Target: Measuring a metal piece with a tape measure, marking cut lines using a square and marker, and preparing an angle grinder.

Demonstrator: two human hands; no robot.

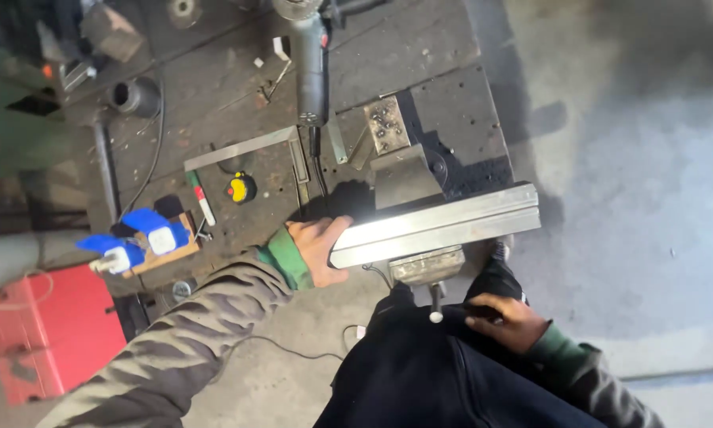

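Steel bar lying across the vise, my left hand on its near end

My left hand (pixel 318 250) is wrapped around the left end of the steel bar (pixel 435 226), whose long axis runs left-right through the vise (pixel 408 178). My right hand (pixel 508 317) sits below the vise by its handle (pixel 434 305), fingers curled; I cannot tell on what.

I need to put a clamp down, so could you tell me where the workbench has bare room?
Bare: the bench top right of the angle grinder, behind the vise. Crowded: the left side, around the steel square, tape measure and marker.
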